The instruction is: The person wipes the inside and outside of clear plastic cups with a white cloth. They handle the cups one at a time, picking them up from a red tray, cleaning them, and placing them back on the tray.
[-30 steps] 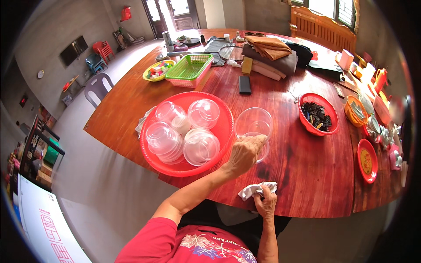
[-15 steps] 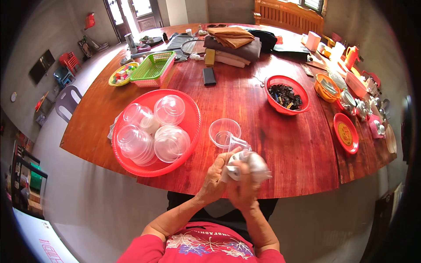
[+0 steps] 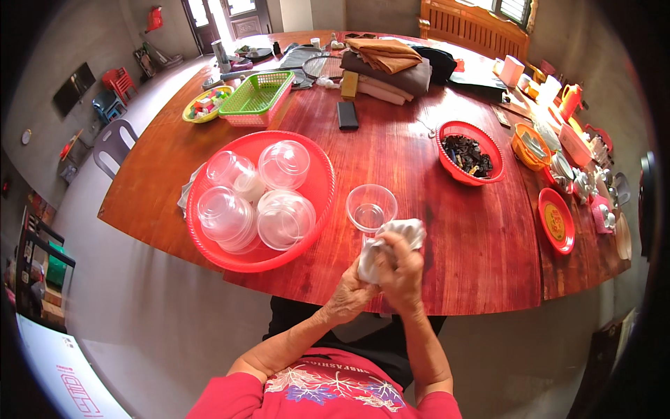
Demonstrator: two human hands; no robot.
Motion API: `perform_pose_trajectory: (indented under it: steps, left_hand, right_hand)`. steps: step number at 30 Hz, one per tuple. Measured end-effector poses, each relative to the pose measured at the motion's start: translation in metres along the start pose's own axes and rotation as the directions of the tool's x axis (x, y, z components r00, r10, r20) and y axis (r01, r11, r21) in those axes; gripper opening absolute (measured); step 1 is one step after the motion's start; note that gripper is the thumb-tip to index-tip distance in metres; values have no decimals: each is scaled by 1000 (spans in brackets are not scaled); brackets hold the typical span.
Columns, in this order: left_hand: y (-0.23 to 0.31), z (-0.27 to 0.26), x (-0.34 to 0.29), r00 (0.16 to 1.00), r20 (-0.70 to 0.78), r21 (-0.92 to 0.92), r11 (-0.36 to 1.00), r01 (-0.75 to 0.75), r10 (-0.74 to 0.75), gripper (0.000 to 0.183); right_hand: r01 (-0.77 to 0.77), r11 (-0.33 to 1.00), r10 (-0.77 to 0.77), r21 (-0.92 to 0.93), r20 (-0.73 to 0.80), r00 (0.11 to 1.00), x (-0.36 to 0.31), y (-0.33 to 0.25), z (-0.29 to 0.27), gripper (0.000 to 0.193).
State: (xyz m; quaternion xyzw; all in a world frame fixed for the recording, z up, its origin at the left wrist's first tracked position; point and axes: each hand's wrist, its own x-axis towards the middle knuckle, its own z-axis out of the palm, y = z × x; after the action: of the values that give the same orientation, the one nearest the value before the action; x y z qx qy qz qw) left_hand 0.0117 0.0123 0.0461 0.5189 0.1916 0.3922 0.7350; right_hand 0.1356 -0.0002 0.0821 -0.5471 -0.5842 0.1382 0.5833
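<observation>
Near the table's front edge, my right hand (image 3: 403, 278) is closed on a bunched white cloth (image 3: 413, 232), its fingers slightly blurred. My left hand (image 3: 351, 296) grips from the left, fingers wrapped round the cloth's lower part. A clear plastic piece shows faintly at the cloth's far edge; most of it is covered, so its shape cannot be told. Just beyond the hands, a round clear plastic tub (image 3: 372, 209) stands upright on the table. To the left, a large red basin (image 3: 317, 230) holds several stacks of upturned clear plastic tubs (image 3: 285, 218).
Right of centre stands a red basket (image 3: 447, 162) of small dark pieces. A red plate (image 3: 569, 234) lies at the right, near an orange basket (image 3: 520, 150). Farther back are a dark phone-like block (image 3: 347, 116), a green basket (image 3: 257, 96) and folded cloths (image 3: 387, 59).
The white cloth has shifted and now covers most of the clear plastic piece that stuck out of my hands. My right hand has turned over the cloth. The whole view has swung slightly.
</observation>
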Motion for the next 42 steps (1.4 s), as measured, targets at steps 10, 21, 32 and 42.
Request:
perform_pose_trajectory:
  steps: [10,21,32,42]
  left_hand:
    - [7,-11,-13,973,217,2,996,86,-84,49]
    - [-16,-12,-18,987,150,22,998,64,-66,47]
    - [-21,-19,-18,989,143,-257,965,57,-20,51]
    - [-2,-14,-13,962,253,81,993,86,-104,53]
  right_hand:
    - [77,995,-74,-56,51,996,-16,-10,-13,23]
    - [-102,995,99,19,130,987,1,19,-9,16]
    - [245,936,-241,-255,45,969,-29,-21,-12,28]
    - [-179,970,162,163,113,980,-5,20,-11,20]
